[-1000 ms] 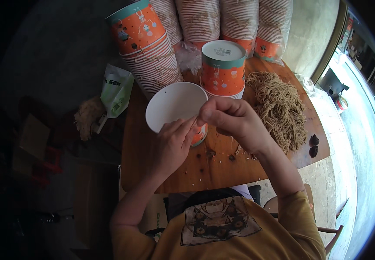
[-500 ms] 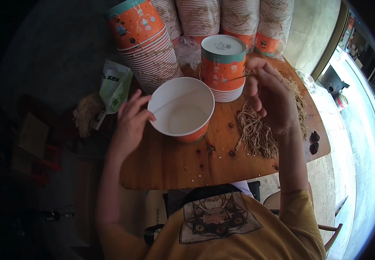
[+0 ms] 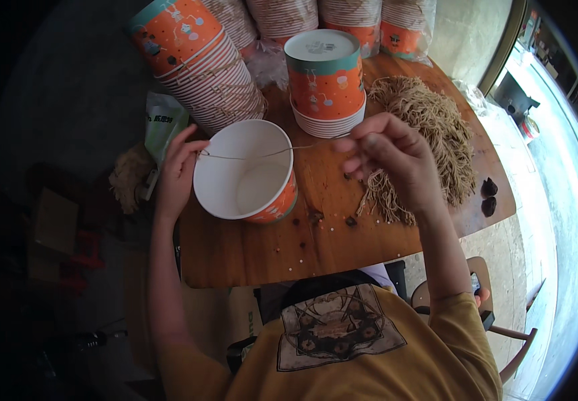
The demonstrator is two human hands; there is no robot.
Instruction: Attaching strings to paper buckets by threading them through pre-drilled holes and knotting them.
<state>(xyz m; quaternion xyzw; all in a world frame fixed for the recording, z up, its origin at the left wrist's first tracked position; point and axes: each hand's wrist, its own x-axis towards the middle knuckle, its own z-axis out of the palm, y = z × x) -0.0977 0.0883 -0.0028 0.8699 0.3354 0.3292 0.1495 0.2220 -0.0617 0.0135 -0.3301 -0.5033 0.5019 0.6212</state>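
A white-lined paper bucket [image 3: 272,202] with an orange printed outside stands open and slightly tilted on the wooden table [image 3: 249,257]. My left hand [image 3: 179,170] is at its left rim, thumb and fingers closed on one end of a thin tan string [image 3: 239,158]. Across the bucket's mouth the string runs to the right, to my right hand [image 3: 396,157], which pinches it between thumb and fingers above the table. Behind that hand lies a heap of loose tan strings [image 3: 432,127].
An upside-down bucket stack [image 3: 327,87] stands behind the open bucket. Left of it leans a taller, string-wrapped stack [image 3: 212,77]. Plastic-wrapped stacks [image 3: 282,20] line the back. Two dark objects [image 3: 488,197] lie near the right edge. A chair [image 3: 479,267] stands beside the table.
My right hand has moved down and toward the open bucket, drawing the string across its mouth. The whole view has shifted, with the table's things now further left and higher.
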